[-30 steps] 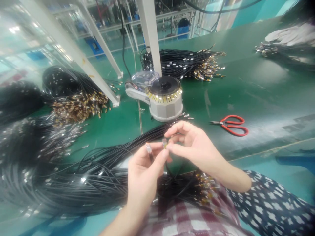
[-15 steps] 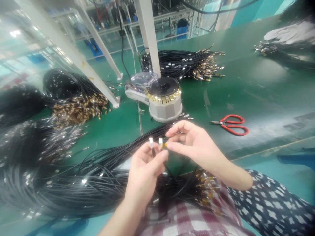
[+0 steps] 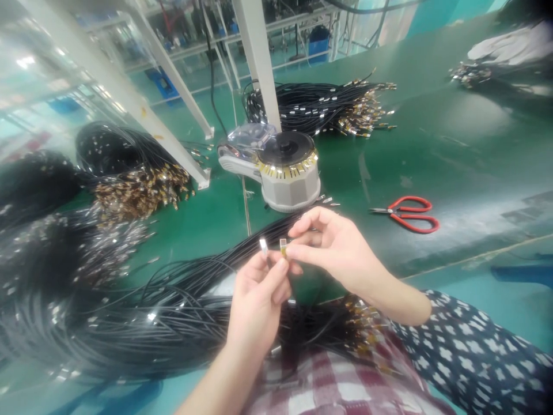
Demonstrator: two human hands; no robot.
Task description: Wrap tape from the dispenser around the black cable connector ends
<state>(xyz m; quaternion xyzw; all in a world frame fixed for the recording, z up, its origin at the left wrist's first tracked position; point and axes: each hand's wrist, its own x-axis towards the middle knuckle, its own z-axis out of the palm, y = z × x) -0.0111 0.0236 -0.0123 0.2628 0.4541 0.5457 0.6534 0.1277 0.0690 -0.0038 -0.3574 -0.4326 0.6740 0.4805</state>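
My left hand (image 3: 259, 294) is closed round black cable ends, thumb against the fingers. Two small metal plugs stick up from its grip: a bare silver plug (image 3: 263, 245) on the left and a second plug (image 3: 283, 243) beside it. Yellow tape (image 3: 284, 251) sits around the base of that second plug. My right hand (image 3: 328, 242) comes in from the right, its thumb and fingertip pinched at the tape. Beyond my hands stands a round tape dispenser (image 3: 290, 173), with yellow strips around its black disc.
Red-handled scissors (image 3: 410, 214) lie to the right on the green table (image 3: 345, 178). A thick bundle of black cables (image 3: 181, 323) runs across the front left, over the lap. More cable bundles (image 3: 311, 106) lie behind the dispenser and at left, near white metal posts (image 3: 259, 63).
My right fingertips have moved slightly left, bringing the yellow tape against the second plug, where it now wraps the base. The plugs have tilted a little in my left hand.
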